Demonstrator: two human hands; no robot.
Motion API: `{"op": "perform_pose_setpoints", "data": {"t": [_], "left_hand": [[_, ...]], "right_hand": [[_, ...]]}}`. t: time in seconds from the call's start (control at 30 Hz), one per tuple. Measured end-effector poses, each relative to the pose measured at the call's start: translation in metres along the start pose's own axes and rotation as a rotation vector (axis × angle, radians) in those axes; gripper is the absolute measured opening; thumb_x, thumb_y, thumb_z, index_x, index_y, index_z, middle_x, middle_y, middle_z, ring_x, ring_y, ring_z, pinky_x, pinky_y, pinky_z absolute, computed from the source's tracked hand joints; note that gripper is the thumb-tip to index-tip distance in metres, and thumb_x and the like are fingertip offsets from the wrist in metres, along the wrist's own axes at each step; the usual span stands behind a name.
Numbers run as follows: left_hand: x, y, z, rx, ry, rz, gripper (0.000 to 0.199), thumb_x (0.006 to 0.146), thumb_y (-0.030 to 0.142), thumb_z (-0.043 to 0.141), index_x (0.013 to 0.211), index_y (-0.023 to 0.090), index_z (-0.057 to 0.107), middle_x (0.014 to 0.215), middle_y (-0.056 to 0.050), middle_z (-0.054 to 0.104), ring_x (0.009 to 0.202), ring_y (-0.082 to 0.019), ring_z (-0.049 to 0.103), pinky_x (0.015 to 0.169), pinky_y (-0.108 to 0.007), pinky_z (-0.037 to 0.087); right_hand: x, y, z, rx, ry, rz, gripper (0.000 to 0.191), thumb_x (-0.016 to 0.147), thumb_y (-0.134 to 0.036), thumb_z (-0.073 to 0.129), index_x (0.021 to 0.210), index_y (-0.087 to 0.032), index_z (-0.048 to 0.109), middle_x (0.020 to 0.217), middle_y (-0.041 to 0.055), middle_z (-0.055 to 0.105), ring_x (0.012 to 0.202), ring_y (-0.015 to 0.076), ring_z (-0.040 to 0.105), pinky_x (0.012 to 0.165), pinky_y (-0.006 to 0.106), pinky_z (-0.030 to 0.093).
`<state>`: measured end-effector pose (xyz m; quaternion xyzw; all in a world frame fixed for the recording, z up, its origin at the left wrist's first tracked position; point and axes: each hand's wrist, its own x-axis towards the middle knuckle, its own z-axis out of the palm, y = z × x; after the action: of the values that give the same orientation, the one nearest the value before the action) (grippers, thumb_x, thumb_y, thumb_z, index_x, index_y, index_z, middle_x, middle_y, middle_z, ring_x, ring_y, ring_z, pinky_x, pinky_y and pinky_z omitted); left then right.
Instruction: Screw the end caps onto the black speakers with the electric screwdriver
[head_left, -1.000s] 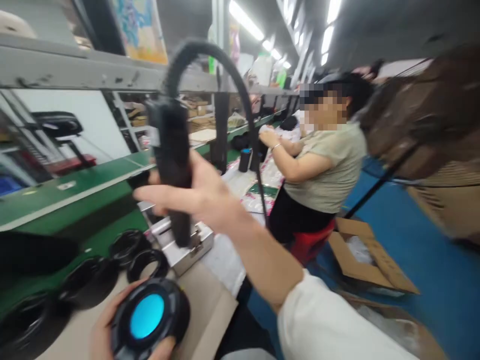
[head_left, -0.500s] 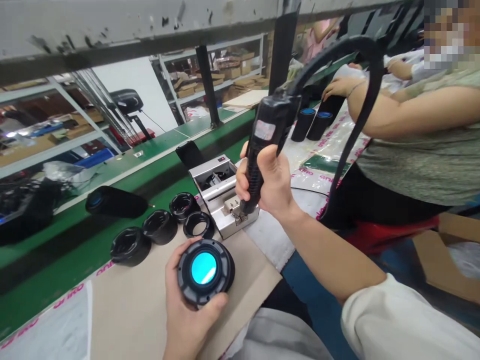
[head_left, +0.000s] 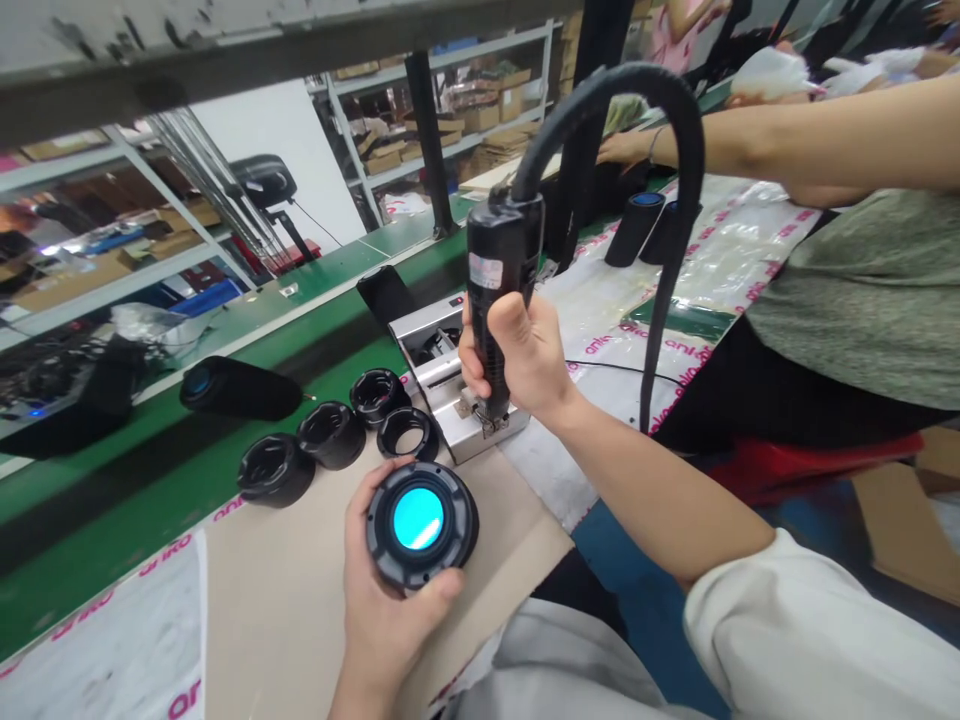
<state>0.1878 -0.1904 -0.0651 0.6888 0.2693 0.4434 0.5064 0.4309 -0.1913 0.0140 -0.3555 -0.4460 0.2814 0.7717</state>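
My left hand (head_left: 382, 600) is closed round a cylindrical black speaker (head_left: 381, 540), end up, with a shiny blue disc in its ringed face. My right hand (head_left: 517, 350) grips a black electric screwdriver (head_left: 499, 245), held nearly upright. Its lower tip is at the front of a silver screw feeder (head_left: 480, 440); whether a screw is on the bit is hidden. Beside the feeder several black plastic rings (head_left: 330, 433) stand in a row near my left hand. Behind them a black cylindrical speaker (head_left: 241, 388) lies on its side on the green surface.
Brown cardboard (head_left: 277, 590) covers the bench under my left hand. A thick black cable (head_left: 637, 80) arches from the screwdriver. At right, a co-worker's arm (head_left: 810, 140) reaches over the bench near upright black speakers (head_left: 636, 228). A metal beam (head_left: 225, 60) crosses above.
The screwdriver has swung more upright and shifted slightly left, its tip still at the feeder. My left hand keeps its hold on the speaker. The co-worker's arm has reached farther across. The view shifted slightly.
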Motion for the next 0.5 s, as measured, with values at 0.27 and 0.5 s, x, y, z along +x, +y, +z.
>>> {"op": "perform_pose_setpoints", "data": {"t": [0.27,0.5], "left_hand": [[0.002,-0.006,0.007,-0.077,-0.009,0.101,0.091,0.072,0.054,0.101,0.148,0.031,0.056,0.146,-0.012,0.068,0.131,-0.035,0.073,0.109,-0.045,0.061],[0.008,-0.008,0.008,-0.096,-0.06,0.072,0.086,0.074,0.055,0.1,0.144,0.029,0.059,0.153,-0.013,0.062,0.143,-0.036,0.065,0.121,-0.05,0.052]], "right_hand": [[-0.007,-0.05,0.024,0.075,0.015,0.072,0.074,0.079,-0.092,0.074,0.097,-0.023,0.056,0.052,-0.0076,0.051,0.034,0.0105,0.044,0.033,0.024,0.039],[-0.009,-0.121,0.094,0.038,-0.181,0.134,0.076,0.08,-0.099,0.06,0.095,-0.025,0.052,0.049,-0.0089,0.048,0.035,0.0098,0.041,0.034,0.024,0.038]]}}
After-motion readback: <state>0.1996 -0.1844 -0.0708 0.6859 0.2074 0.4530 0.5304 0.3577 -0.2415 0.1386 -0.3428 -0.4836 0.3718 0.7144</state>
